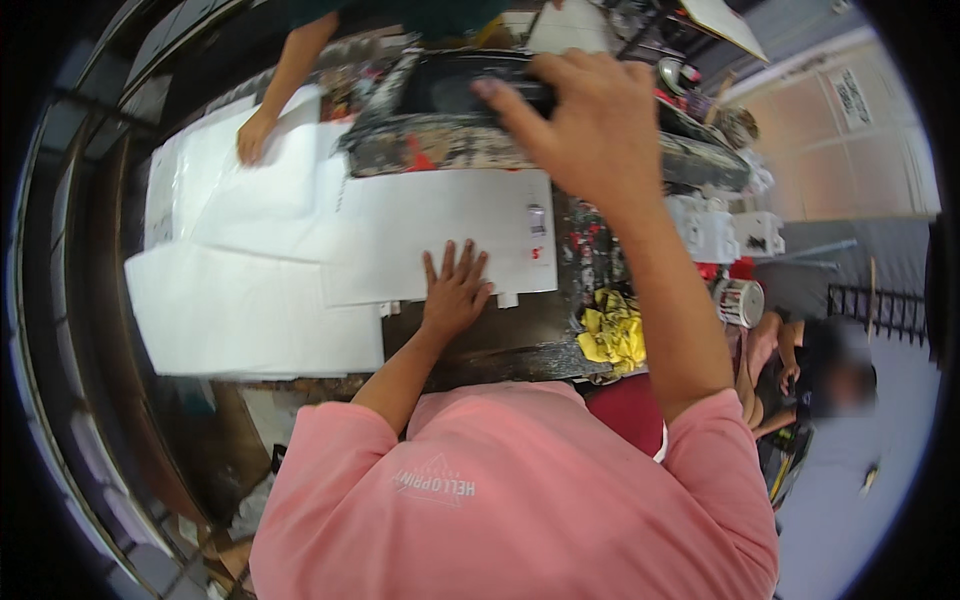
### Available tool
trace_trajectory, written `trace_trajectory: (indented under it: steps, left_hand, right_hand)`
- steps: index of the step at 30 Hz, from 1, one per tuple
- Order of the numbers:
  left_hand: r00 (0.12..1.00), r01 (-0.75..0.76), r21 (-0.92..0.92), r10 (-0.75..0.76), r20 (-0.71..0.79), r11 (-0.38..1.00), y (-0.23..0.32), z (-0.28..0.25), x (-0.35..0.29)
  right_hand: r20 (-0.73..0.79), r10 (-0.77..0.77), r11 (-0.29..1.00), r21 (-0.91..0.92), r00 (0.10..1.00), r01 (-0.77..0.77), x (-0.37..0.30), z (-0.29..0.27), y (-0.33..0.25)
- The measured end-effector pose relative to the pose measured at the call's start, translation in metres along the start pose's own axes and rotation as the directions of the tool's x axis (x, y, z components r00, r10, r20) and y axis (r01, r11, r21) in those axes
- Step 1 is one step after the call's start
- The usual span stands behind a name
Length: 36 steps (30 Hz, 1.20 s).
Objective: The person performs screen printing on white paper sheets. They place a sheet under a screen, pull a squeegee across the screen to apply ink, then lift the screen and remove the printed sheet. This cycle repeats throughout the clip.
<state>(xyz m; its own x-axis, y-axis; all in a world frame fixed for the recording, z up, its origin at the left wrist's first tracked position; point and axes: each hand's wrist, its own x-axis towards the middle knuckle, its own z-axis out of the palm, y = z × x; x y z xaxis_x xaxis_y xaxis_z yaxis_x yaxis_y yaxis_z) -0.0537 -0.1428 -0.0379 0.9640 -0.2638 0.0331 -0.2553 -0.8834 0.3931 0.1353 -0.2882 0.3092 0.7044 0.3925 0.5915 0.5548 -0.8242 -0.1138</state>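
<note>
My left hand (pixel 457 290) lies flat with fingers spread on the near edge of a white printed sheet (pixel 420 215), which has small dark and red marks near its right end. Beyond it sits an ink-stained screen-printing frame (pixel 440 147) with a black inside. Over that frame is my right hand (pixel 590 125), thumb stretched left and fingers curved over a dark thing. What it grips is mostly hidden by the hand. A co-worker's hand (pixel 257 137) rests on white sheets (pixel 255 310) at the left.
A crumpled yellow wrapper (pixel 612 332) lies on the ink-spattered table at my right. Past it are white plastic containers (pixel 705 228) and a white tub (pixel 740 302). Another person (pixel 835 360) sits at the far right. Dark shelving (pixel 110 300) stands at the left.
</note>
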Motion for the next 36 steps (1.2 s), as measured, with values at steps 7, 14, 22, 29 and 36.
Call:
trace_trajectory:
  steps: [7, 14, 22, 29, 36]
  left_hand:
    - [0.996, -0.046, -0.055, 0.042, -0.075, 0.997, -0.002, -0.004, -0.002]
    - [0.98, -0.089, -0.059, 0.077, -0.184, 0.994, -0.003, -0.003, -0.008]
    - [0.974, -0.076, -0.069, 0.059, -0.218, 0.995, 0.003, -0.014, -0.005]
    - [0.949, -0.199, -0.975, -0.266, -0.167, -0.097, 0.044, -0.179, -0.006]
    - [0.759, 0.173, -0.744, -0.393, 0.518, -0.646, 0.016, -0.118, -0.056]
  right_hand:
    - [0.009, -0.031, 0.999, -0.038, 0.999, 0.032, -0.003, 0.0, 0.0]
    - [-0.007, -0.056, 0.998, -0.037, 0.998, 0.056, -0.02, 0.008, 0.0]
    - [-0.003, -0.031, 0.999, -0.029, 1.0, 0.031, -0.02, 0.001, -0.005]
    - [0.241, 0.023, 0.999, -0.053, 0.97, -0.01, -0.059, 0.007, -0.014]
    - [0.593, -0.062, 0.99, 0.136, 0.803, -0.024, -0.18, 0.076, 0.015]
